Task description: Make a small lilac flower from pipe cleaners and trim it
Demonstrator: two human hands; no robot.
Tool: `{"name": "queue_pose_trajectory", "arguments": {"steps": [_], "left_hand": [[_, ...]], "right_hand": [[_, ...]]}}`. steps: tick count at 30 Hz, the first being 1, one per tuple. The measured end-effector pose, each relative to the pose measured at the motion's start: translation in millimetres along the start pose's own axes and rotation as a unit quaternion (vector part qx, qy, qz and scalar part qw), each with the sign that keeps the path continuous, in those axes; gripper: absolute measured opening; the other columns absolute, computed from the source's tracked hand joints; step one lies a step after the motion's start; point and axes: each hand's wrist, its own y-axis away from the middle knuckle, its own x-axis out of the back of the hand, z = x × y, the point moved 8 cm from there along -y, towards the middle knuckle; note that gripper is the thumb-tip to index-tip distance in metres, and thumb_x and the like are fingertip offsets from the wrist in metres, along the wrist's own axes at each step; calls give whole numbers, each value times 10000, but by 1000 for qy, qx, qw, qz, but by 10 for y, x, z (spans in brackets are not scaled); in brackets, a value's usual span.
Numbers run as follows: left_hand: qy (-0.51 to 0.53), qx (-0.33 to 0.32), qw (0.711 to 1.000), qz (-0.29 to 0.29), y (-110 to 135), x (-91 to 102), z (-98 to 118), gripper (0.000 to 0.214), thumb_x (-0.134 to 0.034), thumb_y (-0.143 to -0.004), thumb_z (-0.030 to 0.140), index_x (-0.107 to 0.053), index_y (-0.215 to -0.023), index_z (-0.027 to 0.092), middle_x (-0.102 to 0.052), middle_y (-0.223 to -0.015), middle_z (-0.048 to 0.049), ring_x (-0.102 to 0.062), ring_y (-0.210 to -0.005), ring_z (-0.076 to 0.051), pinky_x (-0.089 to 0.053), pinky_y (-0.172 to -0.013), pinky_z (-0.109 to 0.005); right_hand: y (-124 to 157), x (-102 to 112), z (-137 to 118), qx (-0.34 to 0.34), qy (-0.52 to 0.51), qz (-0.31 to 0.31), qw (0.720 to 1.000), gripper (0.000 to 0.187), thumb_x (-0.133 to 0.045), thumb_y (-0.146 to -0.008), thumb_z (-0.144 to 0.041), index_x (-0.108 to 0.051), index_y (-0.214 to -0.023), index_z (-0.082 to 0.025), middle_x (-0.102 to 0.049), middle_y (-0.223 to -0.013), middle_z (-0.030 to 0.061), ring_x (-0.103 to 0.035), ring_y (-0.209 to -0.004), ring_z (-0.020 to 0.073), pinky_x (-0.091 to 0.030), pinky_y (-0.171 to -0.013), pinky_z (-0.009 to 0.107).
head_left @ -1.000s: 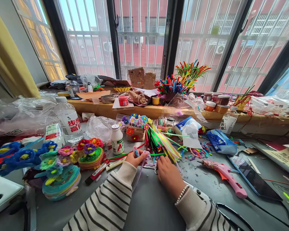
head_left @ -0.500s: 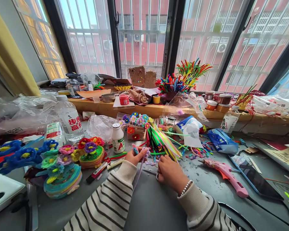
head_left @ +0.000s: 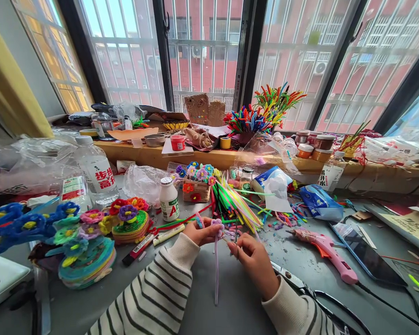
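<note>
My left hand (head_left: 199, 231) pinches a small lilac pipe-cleaner flower (head_left: 216, 226), and a bit of blue and pink shows at its fingers. From the flower a long lilac pipe-cleaner stem (head_left: 216, 274) hangs down over the grey table. Close on the right, my right hand (head_left: 253, 256) is closed, thumb against fingers, on a thin dark metal tool (head_left: 236, 235) whose kind I cannot make out. Its tip is near the flower; whether they touch is unclear. Large scissors (head_left: 289, 275) with black handles lie partly hidden beneath my right forearm.
Behind my hands lies a bundle of pipe cleaners (head_left: 235, 202). A white bottle (head_left: 169, 200) and finished flower pieces (head_left: 84, 246) stand left. A pink glue gun (head_left: 330, 256) and a phone (head_left: 366, 253) lie right. Jars (head_left: 324, 146) line the wooden sill (head_left: 150, 152).
My right hand has turned and lifted, bringing the thin tool up beside the flower. The lilac stem now hangs straight down to the right of my left wrist. The large scissors show more.
</note>
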Motion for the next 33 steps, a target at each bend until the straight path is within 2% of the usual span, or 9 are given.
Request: {"name": "queue_pose_trajectory", "arguments": {"steps": [4,8,14,25,33], "left_hand": [[-25,-30,999,30,7,47,49,299,-751,-339,233,-555,-526,105,-604,-429,-3,-573,-441,-111,-475,-440,-189],[-54,-65,995,58,27,81,92,289,-743,-362,230,-510,-489,116,-594,-413,5,-570,-428,-123,-471,-418,-206],[-69,-83,993,39,46,24,125,312,-741,-352,247,-471,-453,126,-575,-382,25,-542,-385,-102,-466,-398,-205],[-43,-76,996,28,56,9,90,315,-740,-363,249,-466,-461,130,-556,-374,35,-531,-378,-93,-442,-369,-183],[-9,-48,999,22,51,-4,58,311,-740,-371,262,-485,-491,129,-563,-386,24,-567,-427,-115,-432,-384,-174]], "right_hand": [[29,-101,-60,13,-19,-31,999,379,-409,-773,-403,-568,-530,-159,-443,-542,-13,-433,-531,109,-345,-536,221],[56,-173,-121,43,-8,-67,997,507,-290,-783,-504,-512,-491,-155,-442,-554,-2,-452,-552,118,-351,-537,228],[106,-284,-132,57,41,-107,992,466,-301,-761,-536,-428,-511,-163,-432,-581,-8,-435,-551,120,-332,-502,230],[112,-308,-154,61,34,-103,992,450,-318,-768,-515,-395,-491,-169,-413,-542,-15,-408,-507,108,-305,-471,219],[94,-258,-176,62,26,-69,995,503,-304,-767,-531,-443,-441,-174,-446,-507,-4,-443,-491,117,-339,-484,218]]}}
